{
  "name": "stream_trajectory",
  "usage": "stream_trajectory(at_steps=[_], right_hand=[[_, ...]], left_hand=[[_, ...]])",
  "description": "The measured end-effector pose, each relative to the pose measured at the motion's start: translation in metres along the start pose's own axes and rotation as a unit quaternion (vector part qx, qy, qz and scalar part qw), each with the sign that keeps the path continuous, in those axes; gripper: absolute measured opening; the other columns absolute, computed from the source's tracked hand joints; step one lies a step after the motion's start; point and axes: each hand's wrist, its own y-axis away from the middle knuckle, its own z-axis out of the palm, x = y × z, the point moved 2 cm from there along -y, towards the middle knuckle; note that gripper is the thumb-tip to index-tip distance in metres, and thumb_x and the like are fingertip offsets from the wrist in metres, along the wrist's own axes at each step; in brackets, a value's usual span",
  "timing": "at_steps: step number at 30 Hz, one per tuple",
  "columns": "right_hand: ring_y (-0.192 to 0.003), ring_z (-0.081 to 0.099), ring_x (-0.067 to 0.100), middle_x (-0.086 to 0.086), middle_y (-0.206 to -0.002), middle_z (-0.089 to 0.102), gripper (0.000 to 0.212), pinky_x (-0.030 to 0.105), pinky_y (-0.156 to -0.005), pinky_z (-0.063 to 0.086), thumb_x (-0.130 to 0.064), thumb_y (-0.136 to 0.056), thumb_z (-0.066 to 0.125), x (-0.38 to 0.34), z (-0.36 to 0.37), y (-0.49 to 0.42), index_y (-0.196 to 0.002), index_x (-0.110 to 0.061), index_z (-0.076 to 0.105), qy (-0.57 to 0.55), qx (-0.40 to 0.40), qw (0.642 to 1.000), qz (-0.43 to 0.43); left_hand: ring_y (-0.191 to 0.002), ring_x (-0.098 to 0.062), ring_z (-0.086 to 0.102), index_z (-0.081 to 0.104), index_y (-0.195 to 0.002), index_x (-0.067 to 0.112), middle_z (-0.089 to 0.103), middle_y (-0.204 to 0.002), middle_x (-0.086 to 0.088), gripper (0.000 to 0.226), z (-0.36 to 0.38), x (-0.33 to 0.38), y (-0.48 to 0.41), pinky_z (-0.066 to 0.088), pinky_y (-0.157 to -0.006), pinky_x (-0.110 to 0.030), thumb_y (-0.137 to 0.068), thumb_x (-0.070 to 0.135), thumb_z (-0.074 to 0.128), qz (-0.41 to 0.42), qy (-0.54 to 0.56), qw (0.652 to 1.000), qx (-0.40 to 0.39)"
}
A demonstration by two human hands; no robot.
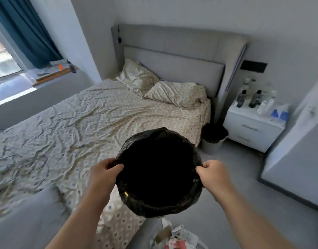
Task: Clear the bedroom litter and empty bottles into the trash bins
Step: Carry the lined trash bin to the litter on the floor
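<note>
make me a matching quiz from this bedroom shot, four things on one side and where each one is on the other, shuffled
Things:
1. black-lined bin
2. second bin
3. dark bottles
4. litter pile

Places:
a. on the white nightstand
b. floor, bottom of view
c. gripped at the rim by left hand and right hand
d. floor, between bed and nightstand

Pairs: 1-c, 2-d, 3-a, 4-b

No legible text in your view. Yellow tag on the black bin liner, just below your left hand — too small to read. Labels on the bottles on the nightstand, well beyond your right hand — blurred, unreadable.
</note>
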Motion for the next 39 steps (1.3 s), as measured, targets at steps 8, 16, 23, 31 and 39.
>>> stream_trajectory(at_steps=[8, 16, 23, 31, 39], right_hand=[[-0.052, 0.02, 0.018, 0.006, -0.054, 0.021, 0.034, 0.031, -0.05, 0.015, -0.007, -0.072, 0.056, 0.025, 0.05, 0.004, -0.054, -0.015, 0.028, 0.042, 0.121, 0.98, 0.155], [-0.056, 0.023, 0.02, 0.012, -0.059, 0.024, 0.029, 0.034, -0.056, 0.019, -0.008, -0.069, 0.055, 0.153, 0.084, 0.015, -0.056, -0.012, 0.03, 0.054, 0.169, 0.95, 0.259], [-0.053, 0.022, 0.02, 0.012, -0.056, 0.024, 0.031, 0.033, -0.054, 0.016, -0.008, -0.072, 0.055, 0.349, 0.135, 0.0, -0.057, -0.008, 0.028, 0.072, 0.197, 0.936, 0.283], [-0.054, 0.022, 0.022, 0.007, -0.053, 0.026, 0.026, 0.032, -0.048, 0.016, -0.008, -0.07, 0.052, 0.5, 0.211, -0.037, -0.057, -0.012, 0.03, 0.077, 0.246, 0.924, 0.281], [-0.054, 0.022, 0.023, 0.006, -0.051, 0.023, 0.035, 0.031, -0.049, 0.016, -0.007, -0.069, 0.053, 0.564, 0.24, -0.021, -0.051, -0.016, 0.024, 0.056, 0.299, 0.919, 0.253]], left_hand=[[-0.069, -0.021, 0.065, 0.071, -0.082, 0.023, 0.071, -0.077, -0.004, 0.016, 0.04, -0.04, -0.12, 0.048, -0.06, -0.032, -0.079, 0.008, 0.064, -0.007, -0.082, 0.981, -0.178], [-0.068, -0.021, 0.065, 0.07, -0.079, 0.021, 0.07, -0.073, -0.005, 0.015, 0.136, -0.155, -0.134, 0.048, -0.061, -0.03, -0.079, 0.007, 0.064, -0.023, -0.106, 0.951, -0.291], [-0.056, -0.007, 0.064, 0.07, -0.081, 0.014, 0.068, -0.063, 0.002, 0.016, 0.248, -0.321, -0.132, 0.048, -0.052, -0.02, -0.077, 0.0, 0.067, 0.012, -0.135, 0.941, -0.31], [-0.072, -0.024, 0.068, 0.071, -0.076, 0.017, 0.071, -0.072, -0.008, 0.016, 0.341, -0.466, -0.154, 0.057, -0.068, -0.039, -0.07, 0.005, 0.063, 0.108, -0.194, 0.937, -0.269], [-0.064, -0.021, 0.058, 0.067, -0.075, 0.0, 0.068, -0.076, -0.025, 0.012, 0.359, -0.525, -0.149, 0.048, -0.06, -0.033, -0.067, 0.006, 0.061, 0.164, -0.162, 0.927, -0.296]])
